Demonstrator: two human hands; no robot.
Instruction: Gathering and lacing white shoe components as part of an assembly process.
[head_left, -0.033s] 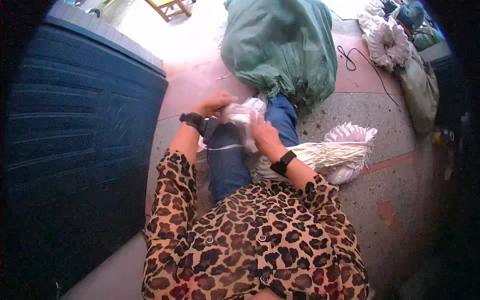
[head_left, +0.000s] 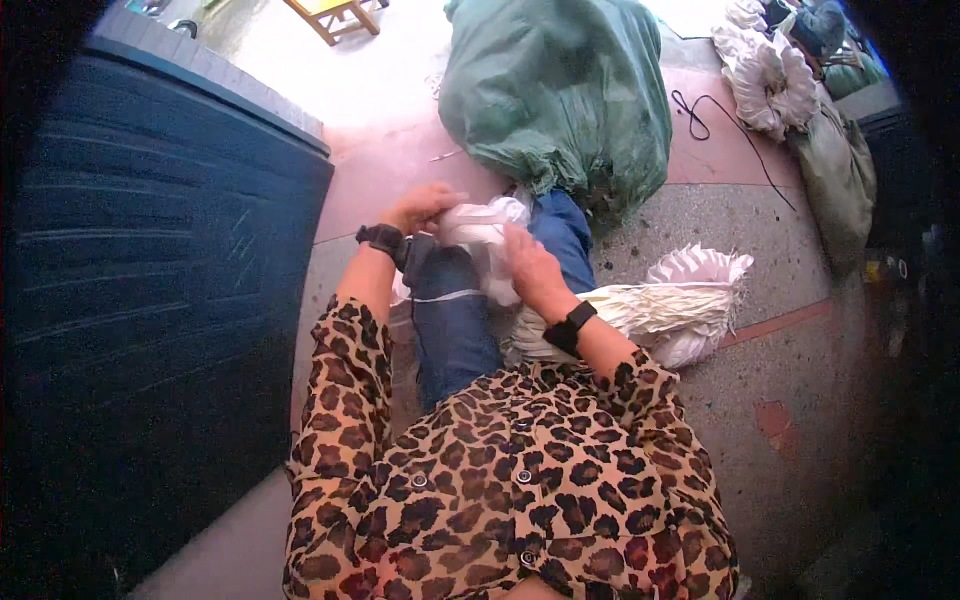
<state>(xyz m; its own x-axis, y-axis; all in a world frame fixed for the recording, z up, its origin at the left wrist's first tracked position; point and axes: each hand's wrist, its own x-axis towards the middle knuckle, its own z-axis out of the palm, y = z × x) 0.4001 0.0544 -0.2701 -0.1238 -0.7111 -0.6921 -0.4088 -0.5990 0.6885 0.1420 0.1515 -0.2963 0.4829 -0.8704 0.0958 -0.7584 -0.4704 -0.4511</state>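
Together, the left hand and right hand grip opposite sides of a bunched white cloth over blue jeans, near a bulky green sack, with a pleated off-white bundle to the right.

The left hand and right hand hold a soft, crumpled white bundle over blue denim trousers. Just ahead bulges a big green fabric sack; rightward, a pleated white cloth bunch spreads, partly hidden by the forearm. Beyond curls a thin black cord.
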